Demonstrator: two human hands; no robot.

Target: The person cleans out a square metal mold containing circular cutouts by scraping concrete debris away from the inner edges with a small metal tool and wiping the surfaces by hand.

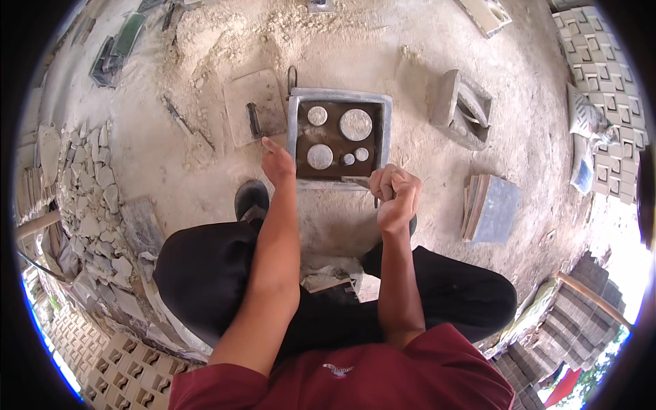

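Observation:
In front of my feet sits a square grey mould box (342, 92), with dark brown material spread inside. Several pale round discs of different sizes stand up in it, among them a large disc (356, 125) and a lower left disc (320, 156). My left hand (278, 162) is beside the box's left wall, its thumb stretched out; part of its fingers is hidden. At the near right corner, my right hand (398, 195) is closed round a small trowel (357, 180), its flat blade lying over the near rim. Its handle is covered by my fingers.
Left of the box a flat board (239, 106) carries a dark bar (253, 120). To the right stand a grey trough-like box (465, 109) and leaning slabs (493, 208). Broken stone pieces (92, 198) lie far left, patterned blocks (605, 96) far right. Sandy powder (225, 31) lies beyond.

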